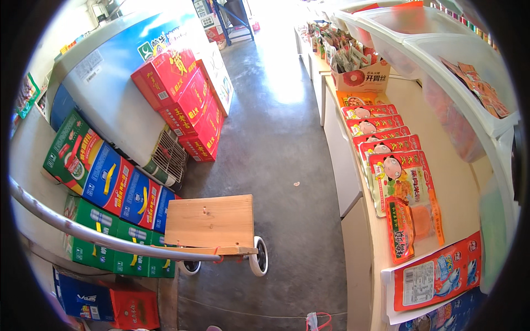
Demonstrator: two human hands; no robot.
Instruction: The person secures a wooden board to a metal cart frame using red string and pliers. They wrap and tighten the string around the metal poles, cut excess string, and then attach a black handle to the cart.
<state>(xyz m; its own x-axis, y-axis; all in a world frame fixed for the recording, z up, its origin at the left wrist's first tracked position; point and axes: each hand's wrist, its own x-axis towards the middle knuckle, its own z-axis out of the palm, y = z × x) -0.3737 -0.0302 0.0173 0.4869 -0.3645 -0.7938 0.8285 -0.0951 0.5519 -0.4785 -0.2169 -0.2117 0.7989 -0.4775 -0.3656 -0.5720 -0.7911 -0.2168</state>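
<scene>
Neither of my hands shows in the head view. Left of the middle stands a hand cart with a wooden board [210, 220], white-rimmed wheels [260, 256] and a curved metal tube handle [110, 239] that runs to the left rim. Red string is tied where the tube meets the board. At the lower edge a small pale blue and white item [312, 321] with a red loop comes partly into view; I cannot make out its kind.
Red cartons [187, 105] are stacked before a large blue and white freezer [118, 71]. Blue and green drink cases [105, 179] line the left wall. On the right, a counter carries red snack packets [395, 165], a snack box [361, 77] and clear plastic bins [475, 77]. Grey floor [276, 165] lies between.
</scene>
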